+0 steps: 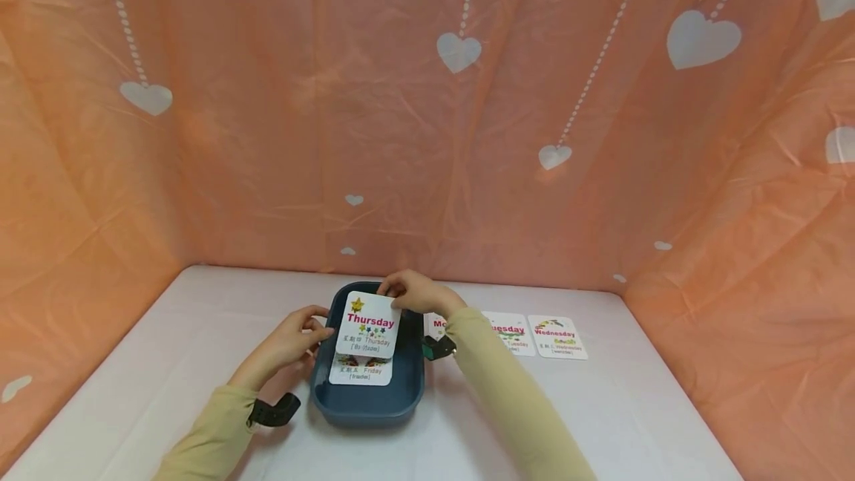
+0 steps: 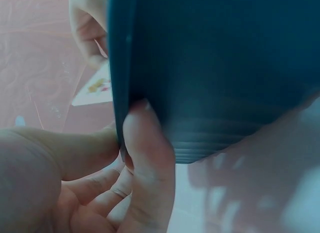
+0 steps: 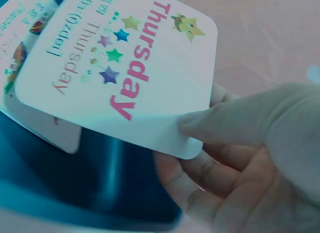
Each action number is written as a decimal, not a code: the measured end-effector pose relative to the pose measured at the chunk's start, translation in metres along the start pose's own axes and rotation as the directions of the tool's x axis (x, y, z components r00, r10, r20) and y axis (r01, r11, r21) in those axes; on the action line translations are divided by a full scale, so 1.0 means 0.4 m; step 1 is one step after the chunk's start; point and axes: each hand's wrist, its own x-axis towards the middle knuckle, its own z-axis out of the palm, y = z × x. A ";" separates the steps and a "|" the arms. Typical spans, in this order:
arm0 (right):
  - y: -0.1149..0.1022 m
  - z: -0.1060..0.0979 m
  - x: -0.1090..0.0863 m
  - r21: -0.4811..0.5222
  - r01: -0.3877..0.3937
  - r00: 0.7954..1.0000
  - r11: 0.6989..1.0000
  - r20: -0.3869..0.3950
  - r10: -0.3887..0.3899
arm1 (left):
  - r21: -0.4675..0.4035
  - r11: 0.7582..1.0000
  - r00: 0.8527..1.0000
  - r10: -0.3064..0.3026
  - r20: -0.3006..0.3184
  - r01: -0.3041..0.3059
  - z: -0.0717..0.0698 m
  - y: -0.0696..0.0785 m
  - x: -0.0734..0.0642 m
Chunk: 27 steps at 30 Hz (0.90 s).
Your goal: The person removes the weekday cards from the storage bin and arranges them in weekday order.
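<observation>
A dark blue tray (image 1: 407, 392) stands on the white table, and my left hand (image 1: 294, 340) pinches its left rim between thumb and finger. In the left wrist view the thumb (image 2: 147, 143) lies against the tray's wall. My right hand (image 1: 419, 293) holds the Thursday card (image 1: 367, 324) by its upper right corner, thumb on the printed face and fingers beneath. That card is raised over the tray. Partly covered by it, the Friday card (image 1: 361, 373) lies in the tray; in the right wrist view a card edge (image 3: 67, 140) shows below Thursday.
To the tray's right a row of cards lies on the table (image 1: 641, 407): one partly hidden behind the right wrist, showing "Mo" (image 1: 437, 325), then the Tuesday card (image 1: 510, 334) and the Wednesday card (image 1: 558, 338). An orange curtain with white hearts (image 1: 267, 132) surrounds the table.
</observation>
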 end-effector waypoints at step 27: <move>0.069 -0.170 -0.213 0.235 -0.014 0.975 0.972 -0.213 0.065 | 0.025 1.000 1.000 0.010 -0.015 -0.010 0.006 0.007 -0.004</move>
